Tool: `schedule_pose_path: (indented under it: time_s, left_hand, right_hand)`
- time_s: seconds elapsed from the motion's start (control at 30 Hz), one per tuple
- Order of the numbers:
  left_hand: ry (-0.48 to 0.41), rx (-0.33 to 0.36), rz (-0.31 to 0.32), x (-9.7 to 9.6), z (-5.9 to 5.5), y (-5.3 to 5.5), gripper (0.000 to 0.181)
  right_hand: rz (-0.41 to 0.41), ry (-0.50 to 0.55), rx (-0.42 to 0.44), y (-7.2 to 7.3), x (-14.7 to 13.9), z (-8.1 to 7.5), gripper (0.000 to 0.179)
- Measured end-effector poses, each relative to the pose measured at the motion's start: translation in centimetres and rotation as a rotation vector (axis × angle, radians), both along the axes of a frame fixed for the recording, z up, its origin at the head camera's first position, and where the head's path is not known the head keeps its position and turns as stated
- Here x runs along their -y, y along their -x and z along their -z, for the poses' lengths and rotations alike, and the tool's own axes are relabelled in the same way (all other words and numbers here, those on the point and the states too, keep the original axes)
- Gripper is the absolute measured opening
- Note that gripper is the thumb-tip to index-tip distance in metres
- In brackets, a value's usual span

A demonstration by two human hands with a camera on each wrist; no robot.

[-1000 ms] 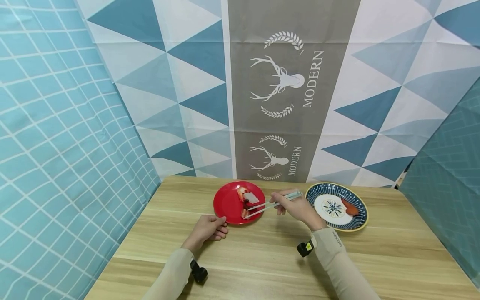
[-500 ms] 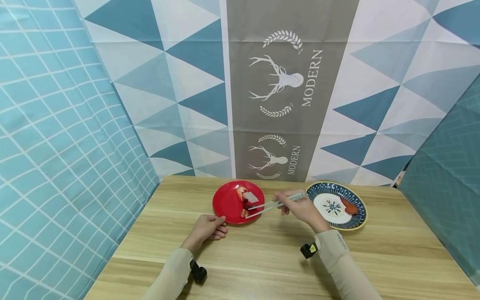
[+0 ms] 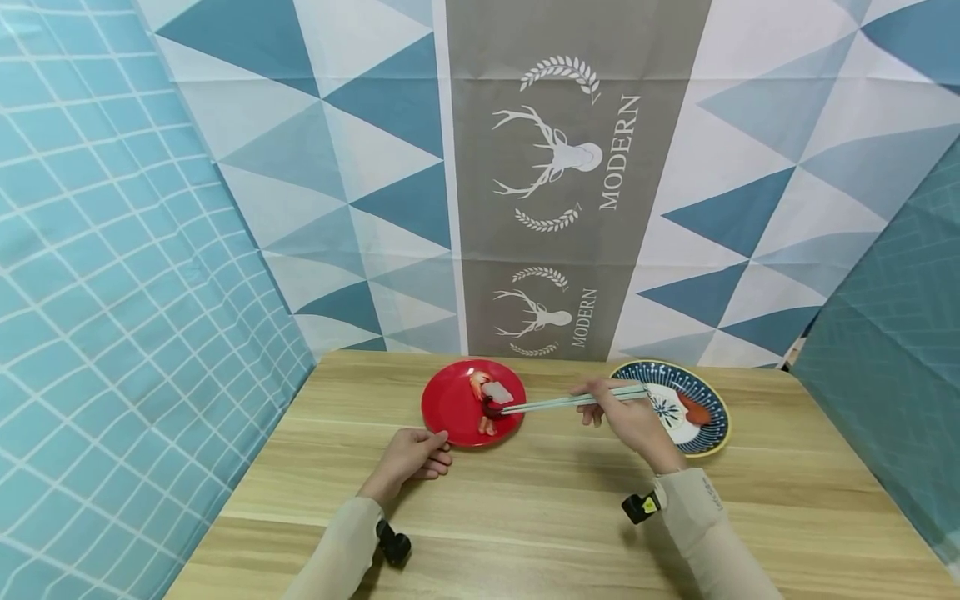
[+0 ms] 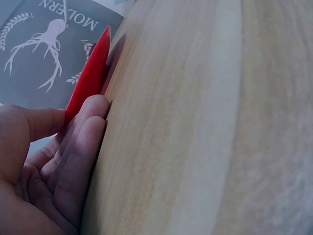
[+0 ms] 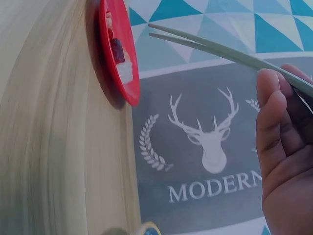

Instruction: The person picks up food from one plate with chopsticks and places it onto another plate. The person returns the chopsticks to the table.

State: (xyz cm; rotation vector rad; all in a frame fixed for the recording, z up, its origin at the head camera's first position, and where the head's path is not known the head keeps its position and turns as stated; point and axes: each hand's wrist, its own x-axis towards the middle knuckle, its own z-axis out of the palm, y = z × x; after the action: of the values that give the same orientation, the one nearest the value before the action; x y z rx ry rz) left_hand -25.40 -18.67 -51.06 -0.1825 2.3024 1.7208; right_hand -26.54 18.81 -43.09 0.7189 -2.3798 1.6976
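Red plate (image 3: 446, 410): just beyond the left hand (image 3: 411, 458), which pinches its near rim, thumb above and fingers beneath. Glossy, thin and probably light and stiff; it may slide, so the rim suits this hold.
Chopsticks (image 3: 558, 402): gripped in the right hand (image 3: 626, 421), tips pointing left from it; the right wrist view shows them slightly apart, off the plate, with nothing between. Likely rigid and easily steered, best held toward the thicker end, as here.
Dark piece (image 5: 118, 51): on the plate, left of the right hand, among a white piece (image 3: 497, 392), an orange piece (image 3: 479, 383) and a pinkish piece (image 3: 487, 426). All look light; soft or firm, I cannot tell.
Patterned dish (image 3: 686, 383): behind and right of the right hand, partly hidden by it, bearing a reddish-brown piece (image 3: 695, 410).
Table (image 3: 540, 508): wood-grained, beneath both hands.
Backdrop (image 3: 397, 142): triangles and deer heads, beyond both hands; a blue grid sheet (image 3: 112, 292) stands left of the left hand.
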Motion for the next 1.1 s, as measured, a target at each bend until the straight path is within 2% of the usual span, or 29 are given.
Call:
schedule_pose_path:
  time_s: [0.53,0.7,0.93,1.1]
  left_hand:
    - [0.008,-0.013,0.014,0.1,0.0,0.1,0.039]
    - [0.004,-0.005,0.025,0.1,0.0,0.2,0.038]
    - [-0.016,0.006,0.025,0.2,-0.2,0.1,0.038]
    - [-0.017,-0.001,0.031,0.2,-0.2,-0.1,0.038]
  right_hand:
    - [0.049,-0.077,-0.092,-1.7,-5.4,-1.4,0.043]
    - [0.132,-0.096,-0.086,-2.4,-7.2,-1.5,0.043]
    - [0.255,-0.123,-0.134,-3.8,-10.2,-1.5,0.039]
    - [0.326,-0.146,-0.118,-4.7,-12.8,-1.3,0.039]
